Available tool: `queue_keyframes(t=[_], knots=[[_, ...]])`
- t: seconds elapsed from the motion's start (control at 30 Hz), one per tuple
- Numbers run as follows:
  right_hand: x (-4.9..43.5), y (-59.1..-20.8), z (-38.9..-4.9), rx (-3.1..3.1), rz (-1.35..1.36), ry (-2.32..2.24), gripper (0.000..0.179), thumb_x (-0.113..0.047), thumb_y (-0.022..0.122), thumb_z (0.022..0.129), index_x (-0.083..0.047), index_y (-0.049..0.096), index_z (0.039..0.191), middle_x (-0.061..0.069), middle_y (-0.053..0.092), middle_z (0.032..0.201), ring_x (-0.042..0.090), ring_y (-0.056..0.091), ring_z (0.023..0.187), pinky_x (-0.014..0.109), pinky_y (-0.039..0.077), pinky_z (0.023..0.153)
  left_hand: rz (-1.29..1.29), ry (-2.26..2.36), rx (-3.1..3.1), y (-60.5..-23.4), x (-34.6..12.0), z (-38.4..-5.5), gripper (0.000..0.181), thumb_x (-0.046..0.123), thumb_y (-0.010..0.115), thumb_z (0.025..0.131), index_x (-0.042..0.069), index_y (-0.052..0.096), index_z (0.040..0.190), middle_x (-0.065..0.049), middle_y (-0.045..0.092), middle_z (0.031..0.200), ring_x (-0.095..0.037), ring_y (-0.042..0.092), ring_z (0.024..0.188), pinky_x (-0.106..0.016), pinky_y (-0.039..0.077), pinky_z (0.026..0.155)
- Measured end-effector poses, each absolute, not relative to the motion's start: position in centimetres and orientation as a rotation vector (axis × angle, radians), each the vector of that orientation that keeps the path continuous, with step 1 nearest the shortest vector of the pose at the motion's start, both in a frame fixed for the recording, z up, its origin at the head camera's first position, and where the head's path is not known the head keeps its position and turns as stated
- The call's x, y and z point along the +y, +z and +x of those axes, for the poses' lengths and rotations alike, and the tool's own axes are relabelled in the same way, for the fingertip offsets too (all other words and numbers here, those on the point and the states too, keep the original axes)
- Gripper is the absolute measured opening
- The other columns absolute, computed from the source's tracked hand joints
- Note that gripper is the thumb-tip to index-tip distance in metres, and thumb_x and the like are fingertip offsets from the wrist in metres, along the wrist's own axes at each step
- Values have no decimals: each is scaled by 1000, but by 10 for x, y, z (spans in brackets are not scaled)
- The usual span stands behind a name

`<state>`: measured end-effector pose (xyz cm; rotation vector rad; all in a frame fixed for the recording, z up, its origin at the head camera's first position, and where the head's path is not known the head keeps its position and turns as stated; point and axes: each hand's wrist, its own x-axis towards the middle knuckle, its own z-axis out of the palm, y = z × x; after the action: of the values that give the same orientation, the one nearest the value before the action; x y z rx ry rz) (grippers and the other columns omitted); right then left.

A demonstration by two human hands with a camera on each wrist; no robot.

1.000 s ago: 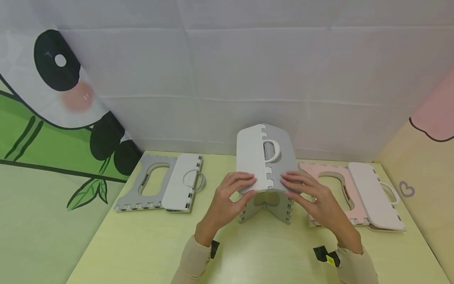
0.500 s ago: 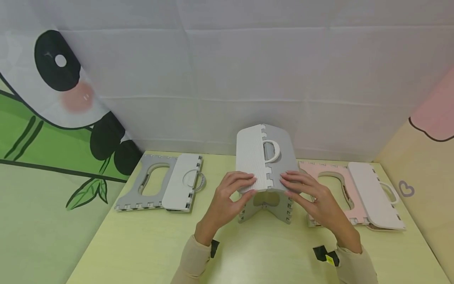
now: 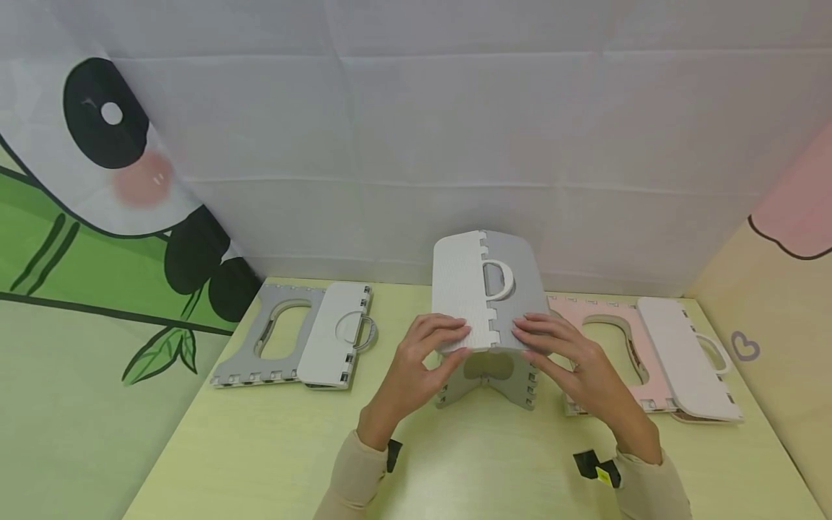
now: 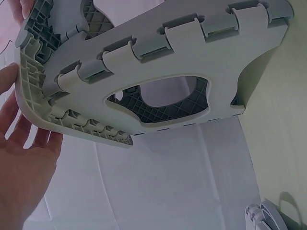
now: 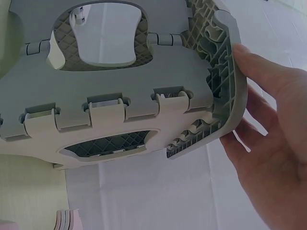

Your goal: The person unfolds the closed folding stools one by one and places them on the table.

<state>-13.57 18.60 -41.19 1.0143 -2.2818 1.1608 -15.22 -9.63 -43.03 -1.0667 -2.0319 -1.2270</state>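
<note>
A white-and-grey folding stool (image 3: 460, 289) stands unfolded at the middle back, its two-part top slightly peaked along the hinge line. A white loop handle (image 3: 508, 279) rises from the top's centre. My left hand (image 3: 416, 365) holds the near corner of the white half, fingers on top and thumb at the front rim. On the grey half's near corner, my right hand (image 3: 585, 365) holds in the same way. Both wrist views show the stool's hinged end panel (image 4: 225, 79) with its oval opening, and the ribbed underside of the top (image 5: 225, 86).
A folded grey-and-white stool (image 3: 334, 332) lies flat to the left on the pale yellow table (image 3: 273, 448). To the right lies a folded pink-and-white stool (image 3: 689, 361), close to the right hand. A pale cloth wall (image 3: 390, 144) stands right behind the unfolded stool.
</note>
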Motion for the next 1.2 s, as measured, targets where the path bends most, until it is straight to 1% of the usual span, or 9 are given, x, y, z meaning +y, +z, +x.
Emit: queue_keyframes(t=[0.13,0.2,0.33,0.47,0.53,0.63,0.77,0.97,1.2], knots=[[185,-413,-136,-2250,1037,1150,55,15,79,77,-5,72,128,12,66,134,23,50,137,22,34,116,-1081,-1216,-2039,-432,-96,-152,35,-1,81,86,3,73,120,-11,66,125,-28,56,121,-38,49,104],[184,-413,-136,-2224,1055,1148,51,12,79,80,-4,72,128,13,66,133,24,51,136,23,34,116,-1087,-1211,-2044,-432,-96,-152,35,-1,80,86,3,73,121,-11,66,126,-28,56,121,-39,48,105],[183,-414,-137,-2185,1078,1149,33,-16,72,97,-4,72,128,13,67,132,23,51,136,24,34,117,-1086,-1210,-2055,-433,-96,-152,35,-1,80,87,3,73,121,-10,66,126,-28,55,122,-40,47,107],[182,-415,-138,-2168,1086,1152,42,-36,61,102,-5,72,128,11,67,132,22,51,136,24,35,116,-1079,-1208,-2066,-433,-97,-151,35,0,80,87,3,73,122,-10,66,127,-28,55,122,-39,47,108],[182,-415,-138,-2167,1086,1155,39,-33,64,102,-5,72,128,11,67,132,22,51,136,24,35,116,-1078,-1208,-2071,-433,-97,-151,36,0,80,87,3,72,122,-10,66,127,-28,55,123,-39,47,107],[183,-416,-137,-2182,1075,1152,34,-13,74,95,-5,72,128,12,66,132,23,51,136,24,34,117,-1079,-1208,-2069,-433,-97,-151,36,0,80,87,3,72,122,-10,66,127,-28,55,122,-39,47,107],[183,-418,-138,-2200,1057,1147,52,10,81,80,-5,72,128,12,67,132,23,50,136,24,34,117,-1091,-1202,-2052,-433,-97,-152,36,-1,80,87,2,72,122,-11,66,127,-28,55,121,-40,48,106],[182,-418,-138,-2175,1054,1166,49,6,81,82,-6,72,128,11,67,132,21,50,137,24,35,116,-1103,-1190,-2049,-432,-97,-153,36,-1,79,87,2,72,123,-12,66,127,-29,55,123,-40,47,107],[179,-418,-138,-2188,1028,1172,58,17,80,75,-5,72,127,12,67,131,21,51,136,23,36,115,-1099,-1161,-2054,-430,-96,-152,34,0,78,88,2,72,122,-13,66,128,-30,54,124,-42,45,109]])
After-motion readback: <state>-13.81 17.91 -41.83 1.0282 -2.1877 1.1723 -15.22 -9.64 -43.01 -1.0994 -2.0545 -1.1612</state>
